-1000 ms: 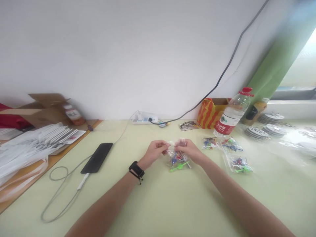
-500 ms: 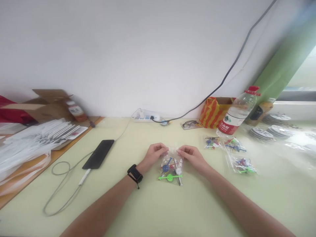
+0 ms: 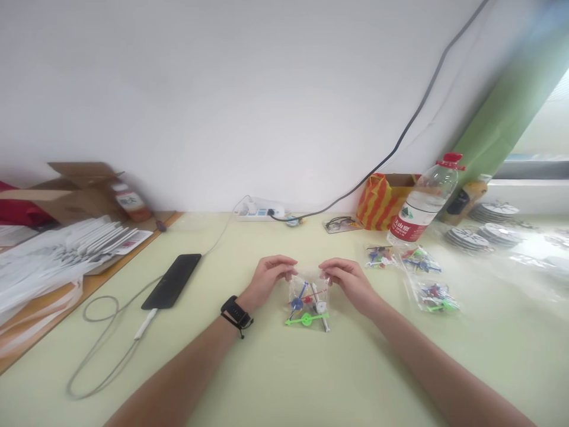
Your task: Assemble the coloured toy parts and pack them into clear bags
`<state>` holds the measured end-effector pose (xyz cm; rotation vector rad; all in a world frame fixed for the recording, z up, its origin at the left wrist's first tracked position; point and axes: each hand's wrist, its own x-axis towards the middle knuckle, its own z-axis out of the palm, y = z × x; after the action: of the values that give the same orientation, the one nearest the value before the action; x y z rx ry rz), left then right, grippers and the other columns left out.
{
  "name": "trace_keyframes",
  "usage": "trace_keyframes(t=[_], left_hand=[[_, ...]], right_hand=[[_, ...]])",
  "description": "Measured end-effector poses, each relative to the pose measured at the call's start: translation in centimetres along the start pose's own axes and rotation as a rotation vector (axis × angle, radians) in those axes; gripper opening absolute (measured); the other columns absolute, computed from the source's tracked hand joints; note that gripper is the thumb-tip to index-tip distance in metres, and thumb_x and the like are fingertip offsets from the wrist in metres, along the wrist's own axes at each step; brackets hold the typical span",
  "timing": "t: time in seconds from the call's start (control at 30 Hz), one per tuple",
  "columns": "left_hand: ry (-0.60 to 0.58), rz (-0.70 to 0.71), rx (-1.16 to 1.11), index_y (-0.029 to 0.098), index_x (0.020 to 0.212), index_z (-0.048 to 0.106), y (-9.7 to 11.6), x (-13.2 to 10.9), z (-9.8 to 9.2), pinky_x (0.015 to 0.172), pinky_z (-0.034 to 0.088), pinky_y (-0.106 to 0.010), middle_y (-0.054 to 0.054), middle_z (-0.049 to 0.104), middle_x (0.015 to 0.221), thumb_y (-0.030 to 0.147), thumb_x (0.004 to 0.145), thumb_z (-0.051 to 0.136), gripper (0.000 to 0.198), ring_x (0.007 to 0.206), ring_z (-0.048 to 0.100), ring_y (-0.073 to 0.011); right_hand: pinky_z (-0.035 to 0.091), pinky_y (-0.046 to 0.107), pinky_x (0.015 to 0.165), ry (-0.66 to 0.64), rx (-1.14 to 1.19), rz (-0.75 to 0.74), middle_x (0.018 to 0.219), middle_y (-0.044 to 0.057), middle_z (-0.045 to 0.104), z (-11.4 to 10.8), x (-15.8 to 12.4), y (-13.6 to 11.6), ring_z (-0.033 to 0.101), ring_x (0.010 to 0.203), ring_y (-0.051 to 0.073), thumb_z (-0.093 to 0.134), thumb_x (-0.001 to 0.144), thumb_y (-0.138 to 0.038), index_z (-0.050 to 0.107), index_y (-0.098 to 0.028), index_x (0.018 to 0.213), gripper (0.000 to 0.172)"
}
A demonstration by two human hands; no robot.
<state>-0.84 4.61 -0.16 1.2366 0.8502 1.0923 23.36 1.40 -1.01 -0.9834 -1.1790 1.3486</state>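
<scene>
A small clear plastic bag (image 3: 306, 308) lies on the table between my hands, its opening end away from me. Inside it show blue, red, white and bright green pointer-like pieces with round hubs. My left hand (image 3: 270, 279), with a black watch on the wrist, pinches the bag's upper left corner. At the upper right corner, my right hand (image 3: 349, 281) pinches the plastic between thumb and fingers. Three similar filled bags lie to the right: one (image 3: 380, 256) beside the bottle, another (image 3: 420, 260), and a nearer one (image 3: 438, 296).
A black phone (image 3: 172, 281) with a cable lies on the left. Behind stand a power strip (image 3: 260, 212), a striped bag (image 3: 376, 201) and a large water bottle (image 3: 422, 204). Stacked discs (image 3: 469, 239) are at right; white packets (image 3: 95, 237) and a cardboard box (image 3: 84, 193) at left.
My hands have moved apart, the left one shifting left, and the bag's upper edge is spread wider between them. The camera view has shifted slightly.
</scene>
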Motion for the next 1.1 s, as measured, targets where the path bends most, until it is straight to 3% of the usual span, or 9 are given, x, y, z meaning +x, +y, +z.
trace_keyframes(t=[0.17, 0.27, 0.37, 0.47, 0.67, 0.87, 1.1], left_hand=[[0.010, 0.069, -0.001, 0.012, 0.087, 0.081, -0.3, -0.1, 0.1, 0.077, 0.053, -0.031, -0.011, 0.074, 0.080, 0.035, 0.088, 0.068, 0.027, 0.074, 0.065, -0.0179], [0.064, 0.106, 0.096, 0.014, 0.085, 0.080, -0.3, -0.2, 0.4, 0.075, 0.053, -0.030, -0.008, 0.074, 0.080, 0.037, 0.079, 0.081, 0.024, 0.074, 0.064, -0.0173], [0.081, 0.113, 0.126, 0.017, 0.099, 0.078, -0.1, -0.4, 0.7, 0.073, 0.053, -0.029, -0.004, 0.072, 0.079, 0.033, 0.071, 0.088, 0.034, 0.074, 0.064, -0.0161], [0.036, 0.094, 0.127, 0.018, 0.118, 0.074, 0.2, -0.4, 0.9, 0.073, 0.053, -0.028, -0.003, 0.070, 0.079, 0.036, 0.077, 0.083, 0.045, 0.076, 0.064, -0.0160], [-0.031, 0.040, 0.186, 0.015, 0.090, 0.079, 0.0, -0.7, 1.5, 0.074, 0.052, -0.028, -0.007, 0.075, 0.083, 0.043, 0.082, 0.078, 0.029, 0.077, 0.066, -0.0175], [-0.076, 0.058, 0.194, 0.014, 0.088, 0.079, 0.1, -1.4, 2.7, 0.075, 0.053, -0.030, -0.009, 0.077, 0.084, 0.041, 0.083, 0.079, 0.028, 0.079, 0.068, -0.0197], [-0.234, 0.034, 0.244, 0.016, 0.094, 0.080, 0.4, -1.7, 2.7, 0.072, 0.053, -0.029, -0.010, 0.078, 0.091, 0.041, 0.085, 0.077, 0.027, 0.079, 0.068, -0.0199]], right_hand=[[0.048, 0.033, 0.071, -0.014, -0.014, -0.054, 0.078, 0.007, 0.071, 0.5, -0.3, -0.6, 0.057, 0.072, 0.018, 0.066, 0.080, -0.037, 0.080, -0.018, 0.081, 0.023], [0.049, 0.034, 0.072, -0.005, -0.132, -0.102, 0.080, 0.006, 0.071, 0.8, -0.6, -1.2, 0.059, 0.074, 0.019, 0.071, 0.080, -0.039, 0.078, -0.019, 0.085, 0.022], [0.051, 0.034, 0.074, 0.006, -0.190, -0.143, 0.080, 0.004, 0.069, 0.9, -0.8, -1.4, 0.062, 0.077, 0.020, 0.075, 0.077, -0.038, 0.074, -0.021, 0.098, 0.027], [0.052, 0.035, 0.075, 0.007, -0.214, -0.147, 0.082, 0.004, 0.070, 0.8, -0.8, -1.3, 0.063, 0.078, 0.020, 0.074, 0.078, -0.040, 0.073, -0.021, 0.100, 0.029], [0.049, 0.033, 0.074, -0.004, -0.248, -0.144, 0.081, 0.004, 0.068, 1.2, -1.2, -1.3, 0.063, 0.080, 0.021, 0.071, 0.083, -0.044, 0.072, -0.021, 0.102, 0.030], [0.048, 0.032, 0.071, -0.121, -0.337, -0.107, 0.081, 0.005, 0.071, 1.9, -1.5, -1.5, 0.062, 0.077, 0.020, 0.064, 0.090, -0.054, 0.072, -0.019, 0.088, 0.036], [0.048, 0.031, 0.070, -0.196, -0.444, -0.167, 0.080, 0.004, 0.074, 1.9, -1.5, -1.4, 0.064, 0.075, 0.021, 0.063, 0.091, -0.052, 0.074, -0.021, 0.084, 0.034]])
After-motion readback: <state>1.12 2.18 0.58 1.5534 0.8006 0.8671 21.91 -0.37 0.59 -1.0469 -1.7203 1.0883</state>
